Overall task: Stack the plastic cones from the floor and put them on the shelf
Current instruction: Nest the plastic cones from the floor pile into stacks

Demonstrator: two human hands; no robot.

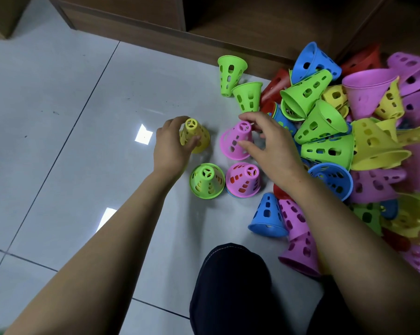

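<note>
My left hand (172, 143) grips a yellow cone (196, 136) that stands upright on the floor. My right hand (269, 143) curls its thumb and fingers around an upright pink cone (234, 141) just to the right of it. Closer to me stand a green cone stack (207, 181) and a pink cone stack (244, 180), with other colours showing through their holes. A large heap of loose cones (363, 141) in green, yellow, pink, blue and red lies to the right.
A low wooden shelf unit (204, 25) runs along the far side, its compartments open toward me. Two green cones (230, 73) lie near its base. My dark-trousered knee (230, 286) is at the bottom. Grey floor tiles (71, 129) spread to the left.
</note>
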